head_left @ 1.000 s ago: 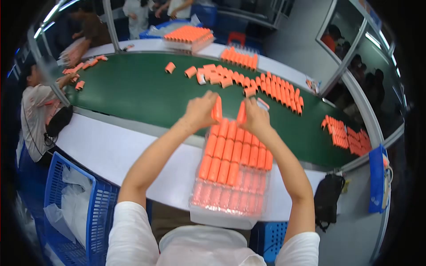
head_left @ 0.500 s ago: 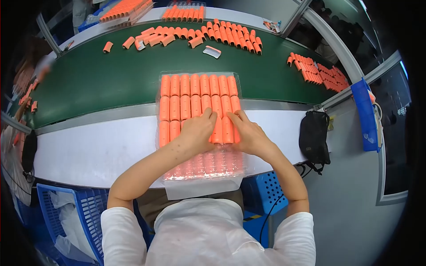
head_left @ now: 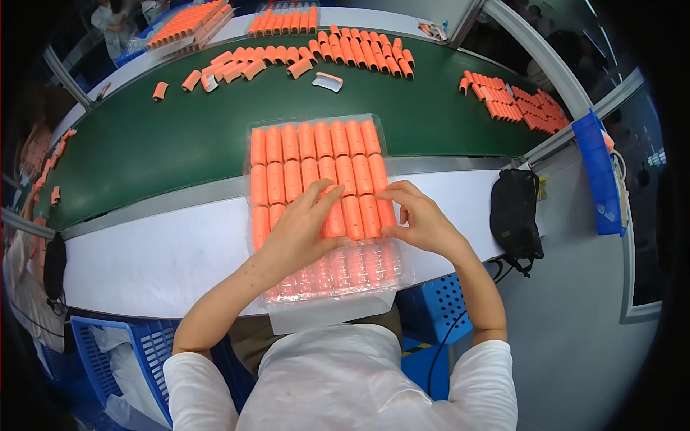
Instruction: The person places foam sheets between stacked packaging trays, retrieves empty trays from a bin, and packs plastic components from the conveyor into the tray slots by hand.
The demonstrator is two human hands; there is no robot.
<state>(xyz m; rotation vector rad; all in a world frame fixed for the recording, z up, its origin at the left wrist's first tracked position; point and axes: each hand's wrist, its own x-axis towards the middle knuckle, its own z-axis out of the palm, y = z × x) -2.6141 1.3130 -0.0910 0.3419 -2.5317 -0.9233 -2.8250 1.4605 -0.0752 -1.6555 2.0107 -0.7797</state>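
Note:
Rows of curved orange shells (head_left: 306,140) fill the upper part of a clear plastic tray (head_left: 247,129) in front of me. The near part of the tray shows bare moulded slots (head_left: 338,269). My left hand (head_left: 302,219) lies over the third row, its thumb and forefinger closed about the two ends of an orange shell (head_left: 333,221). At the right end of that row, my right hand (head_left: 424,221) has thumb and fingers curled about the ends of another shell (head_left: 386,212). My left hand covers some shells of this row.
Many loose orange shells (head_left: 359,54) lie on the green belt (head_left: 180,136), with more stacked at right (head_left: 503,100). One shell (head_left: 328,82) lies hollow side up. Filled trays (head_left: 284,23) stand beyond. A black bag (head_left: 515,215) hangs at the white table's (head_left: 151,262) right; blue crates (head_left: 154,352) stand below.
My hands have moved apart: the left is lower and further left, the right further right, at the row's end. The whole view has shifted slightly with my head.

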